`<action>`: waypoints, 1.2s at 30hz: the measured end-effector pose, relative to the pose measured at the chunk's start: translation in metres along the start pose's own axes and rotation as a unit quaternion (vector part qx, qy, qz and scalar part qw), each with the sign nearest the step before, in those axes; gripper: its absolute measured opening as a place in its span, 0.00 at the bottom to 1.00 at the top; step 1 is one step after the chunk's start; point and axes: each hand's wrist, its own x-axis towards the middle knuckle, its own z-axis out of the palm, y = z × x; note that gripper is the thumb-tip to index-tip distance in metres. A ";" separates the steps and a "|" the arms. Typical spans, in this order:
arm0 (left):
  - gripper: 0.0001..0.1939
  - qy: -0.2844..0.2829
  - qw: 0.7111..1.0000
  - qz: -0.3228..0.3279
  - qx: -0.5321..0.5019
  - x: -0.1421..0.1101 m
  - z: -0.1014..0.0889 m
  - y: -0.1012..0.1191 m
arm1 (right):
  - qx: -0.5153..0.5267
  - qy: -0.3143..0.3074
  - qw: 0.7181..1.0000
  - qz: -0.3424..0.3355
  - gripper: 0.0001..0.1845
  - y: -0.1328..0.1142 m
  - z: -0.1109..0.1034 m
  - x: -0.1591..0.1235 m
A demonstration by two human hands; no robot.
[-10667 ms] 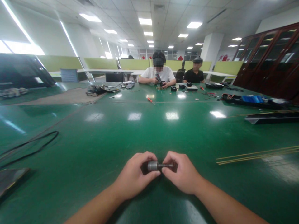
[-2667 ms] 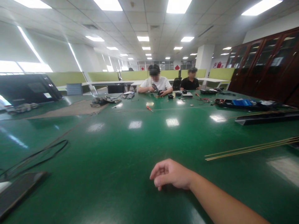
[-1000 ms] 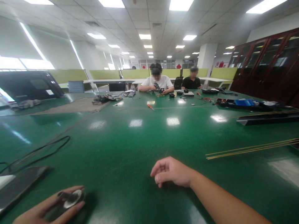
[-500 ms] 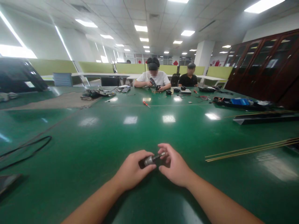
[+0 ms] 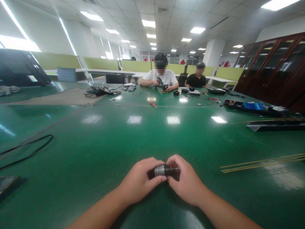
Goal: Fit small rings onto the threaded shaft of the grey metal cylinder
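Observation:
My left hand [image 5: 137, 179] is wrapped round a small cylindrical part [image 5: 160, 170], which has a silver-grey band and dark ends. The part is held roughly level, just above the green table near me; its exact kind cannot be made out. My right hand [image 5: 188, 181] is closed round its dark right end, thumb below and fingers over the top. The fingertips of both hands almost meet at the middle of the part. My fingers and palms hide both of its ends.
Thin brass-coloured rods [image 5: 262, 163] and a black channel [image 5: 276, 126] lie to the right. At left are a black cable [image 5: 38, 152] and a dark flat object [image 5: 8, 184]. Farther off lies an orange-handled screwdriver [image 5: 152, 104]. Two people sit across the green table [image 5: 107, 140].
My right hand has closed onto the part's right end, where a thin shaft showed before. Both hands and the part sit slightly lower and farther right in view; the view has shifted a little.

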 end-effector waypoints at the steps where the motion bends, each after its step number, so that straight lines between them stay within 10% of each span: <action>1: 0.10 0.001 1.000 -0.003 0.004 0.000 0.000 0.000 | -0.001 0.001 1.000 -0.006 0.19 -0.001 0.000 0.000; 36: 0.13 0.041 0.996 -0.009 0.078 -0.003 0.006 0.000 | -0.001 -0.005 1.000 -0.003 0.04 -0.004 -0.008 0.005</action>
